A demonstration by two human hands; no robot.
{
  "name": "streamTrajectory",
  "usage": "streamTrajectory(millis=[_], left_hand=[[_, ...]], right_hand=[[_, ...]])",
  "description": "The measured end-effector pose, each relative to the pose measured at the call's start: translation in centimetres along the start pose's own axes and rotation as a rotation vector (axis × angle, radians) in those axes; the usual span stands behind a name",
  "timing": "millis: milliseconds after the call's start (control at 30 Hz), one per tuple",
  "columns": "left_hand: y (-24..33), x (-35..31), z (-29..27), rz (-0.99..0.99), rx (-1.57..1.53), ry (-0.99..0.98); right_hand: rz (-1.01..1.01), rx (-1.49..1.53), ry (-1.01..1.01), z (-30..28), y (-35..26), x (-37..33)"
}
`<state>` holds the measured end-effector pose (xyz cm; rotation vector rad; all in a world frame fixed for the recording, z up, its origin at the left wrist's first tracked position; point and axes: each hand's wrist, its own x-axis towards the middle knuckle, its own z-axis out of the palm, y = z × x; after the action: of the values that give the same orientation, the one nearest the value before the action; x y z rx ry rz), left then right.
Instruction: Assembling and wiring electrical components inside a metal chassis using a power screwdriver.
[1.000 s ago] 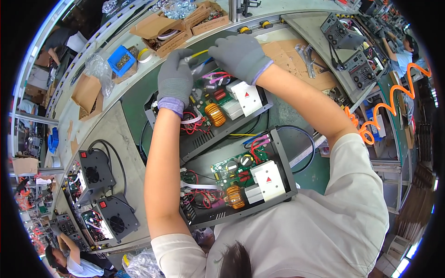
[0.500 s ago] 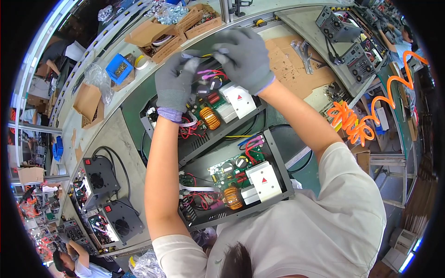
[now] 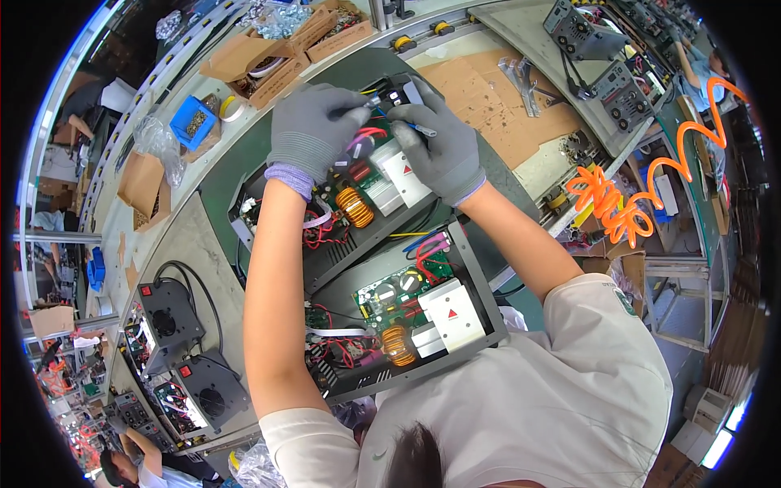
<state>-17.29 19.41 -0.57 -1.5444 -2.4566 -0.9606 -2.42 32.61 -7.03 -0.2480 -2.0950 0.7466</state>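
Observation:
Both my hands wear grey gloves with purple cuffs and meet over the far end of an open black power-supply case point(image 3: 325, 268). My left hand point(image 3: 317, 126) is closed, its thumb and finger pinching a thin wire point(image 3: 376, 104). My right hand point(image 3: 441, 146) has its fingers curled round a small black part with pale faces point(image 3: 399, 93); exactly how they grip it is partly hidden. Below the hands are pink and red leads, a copper-wound coil point(image 3: 355, 207) and a white plate point(image 3: 404, 176). A second open case point(image 3: 478, 285) with similar parts lies nearer my body.
Finished-looking black units point(image 3: 168, 317) with cables stand at left. A blue bin point(image 3: 194, 122) of small parts, cardboard boxes point(image 3: 244, 61) and a tape roll point(image 3: 232, 108) line the far left. A cardboard sheet point(image 3: 464, 89) lies at far right; an orange coiled hose point(image 3: 610, 203) hangs at right.
My right hand has come down and turned, and the small black part now shows between my hands. My left hand has moved slightly up and right. The whole view has shifted a little.

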Motion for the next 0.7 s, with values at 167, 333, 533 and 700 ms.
streamTrajectory(millis=[167,333,533,700], left_hand=[[0.5,-0.4,0.5,-0.043,0.057,-0.025],[0.2,-0.7,1.3,-0.03,-0.008,0.043],[0.5,-0.7,1.1,0.027,0.079,0.035],[0.7,-0.7,1.3,0.052,0.12,0.059]], right_hand=[[-0.006,0.017,-0.006,0.0,-0.1,-0.3],[-0.036,0.06,-0.016,-0.1,0.2,-0.6],[-0.012,0.062,-0.032,-0.1,0.1,-0.5],[0.008,0.074,-0.046,-0.1,-0.1,-0.3]])
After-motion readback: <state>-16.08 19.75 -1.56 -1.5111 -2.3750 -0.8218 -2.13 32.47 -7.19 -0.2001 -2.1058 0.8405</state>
